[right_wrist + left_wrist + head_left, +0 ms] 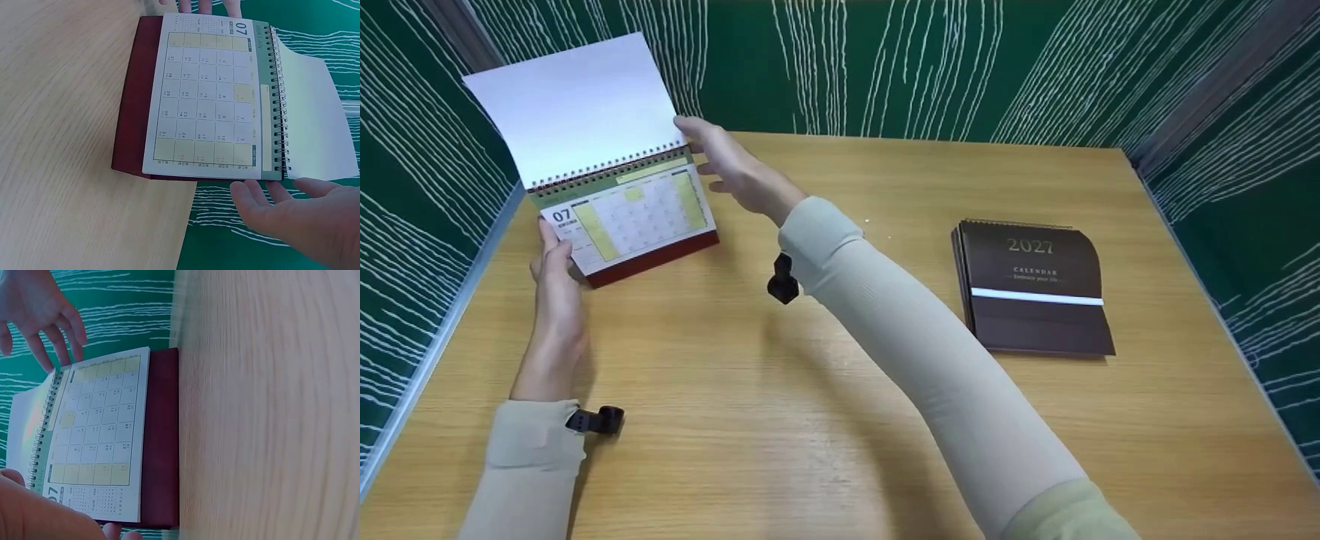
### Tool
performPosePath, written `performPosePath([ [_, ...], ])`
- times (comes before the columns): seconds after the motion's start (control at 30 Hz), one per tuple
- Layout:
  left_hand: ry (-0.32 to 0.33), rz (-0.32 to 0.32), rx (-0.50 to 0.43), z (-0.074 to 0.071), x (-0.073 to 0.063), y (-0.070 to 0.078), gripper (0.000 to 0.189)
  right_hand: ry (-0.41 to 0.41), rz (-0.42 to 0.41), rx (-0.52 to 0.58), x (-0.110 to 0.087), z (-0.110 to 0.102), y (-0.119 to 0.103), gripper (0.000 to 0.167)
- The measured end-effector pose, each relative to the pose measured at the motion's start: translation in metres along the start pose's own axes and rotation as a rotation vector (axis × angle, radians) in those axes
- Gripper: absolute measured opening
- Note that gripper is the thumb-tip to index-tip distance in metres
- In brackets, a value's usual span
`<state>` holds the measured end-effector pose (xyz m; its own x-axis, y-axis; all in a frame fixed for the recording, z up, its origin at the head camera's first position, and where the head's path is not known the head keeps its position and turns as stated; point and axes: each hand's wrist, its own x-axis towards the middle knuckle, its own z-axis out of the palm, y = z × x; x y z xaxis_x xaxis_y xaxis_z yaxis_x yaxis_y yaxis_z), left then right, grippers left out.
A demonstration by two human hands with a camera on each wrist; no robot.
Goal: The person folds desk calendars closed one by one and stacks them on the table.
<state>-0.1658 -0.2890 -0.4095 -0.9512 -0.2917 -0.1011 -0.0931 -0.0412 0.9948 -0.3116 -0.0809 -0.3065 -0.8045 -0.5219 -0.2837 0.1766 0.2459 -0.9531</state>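
A desk calendar (645,214) with a dark red base stands at the table's far left, showing month 07. Its blank white sheet (577,112) is raised above the spiral binding (607,166). My left hand (559,300) is at the calendar's left edge, fingers reaching along its side; in the left wrist view the thumb (45,512) overlaps the lower corner of the page. At the opposite side, my right hand (739,169) has its fingers spread, fingertips (242,191) right by the edge near the binding.
A dark brown 2027 calendar (1035,322) with a white band lies on the right of the wooden table (840,450). Green walls (900,67) with white streaks rise behind the table and on both sides. Each sleeve carries a small black wrist camera (784,279).
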Motion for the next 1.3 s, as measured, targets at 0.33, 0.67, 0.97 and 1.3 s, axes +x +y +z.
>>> performPosePath([
  [0.33, -0.019, -0.022, 0.001, -0.005, -0.002, 0.0, 0.057, -0.02, -0.016, 0.003, -0.008, -0.003, -0.004, 0.062],
  [0.67, -0.031, 0.022, -0.045, -0.007, 0.0, -0.001, 0.058, -0.027, 0.037, 0.082, -0.014, -0.006, -0.007, 0.066],
  [0.97, -0.035, 0.005, -0.046, -0.009, -0.001, -0.003, 0.058, -0.054, 0.032, 0.092, -0.019, -0.01, -0.004, 0.067],
  [1.3, 0.023, 0.076, -0.111, -0.009, -0.005, -0.007, 0.06, -0.093, 0.023, 0.115, -0.021, -0.012, 0.002, 0.069],
])
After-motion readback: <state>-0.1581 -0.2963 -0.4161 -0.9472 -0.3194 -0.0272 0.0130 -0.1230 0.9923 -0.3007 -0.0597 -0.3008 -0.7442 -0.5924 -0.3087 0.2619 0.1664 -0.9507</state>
